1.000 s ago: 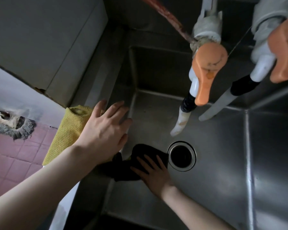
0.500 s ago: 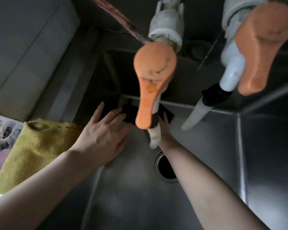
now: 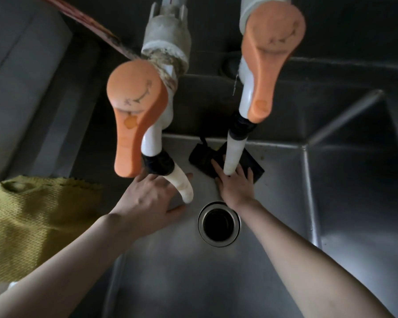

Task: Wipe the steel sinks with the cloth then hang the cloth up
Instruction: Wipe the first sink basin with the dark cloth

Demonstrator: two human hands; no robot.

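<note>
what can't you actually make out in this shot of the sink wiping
Head view, the only one:
- Dark cloth: partly covered by the right hand and the right tap's white spout, so its full outline is hidden.
- Left hand: fingertips sit behind the left tap's spout and orange handle.
- Drain: inside is black, contents unreadable.
- Yellow cloth: cut off by the left edge.
- No hanging spot is in view.

Back of the steel sink point(image 3: 285, 260) is crowded: two taps with orange levers point(image 3: 133, 125) point(image 3: 271, 53) hang over it, white spouts point(image 3: 182, 184) point(image 3: 233, 154) dropping toward the floor near the back wall. The right spout is crossed over the dark cloth point(image 3: 253, 166). Drain point(image 3: 219, 223) sits mid-floor. Front and right floor are left open. Left rim is covered by a yellow cloth point(image 3: 32, 221).
</note>
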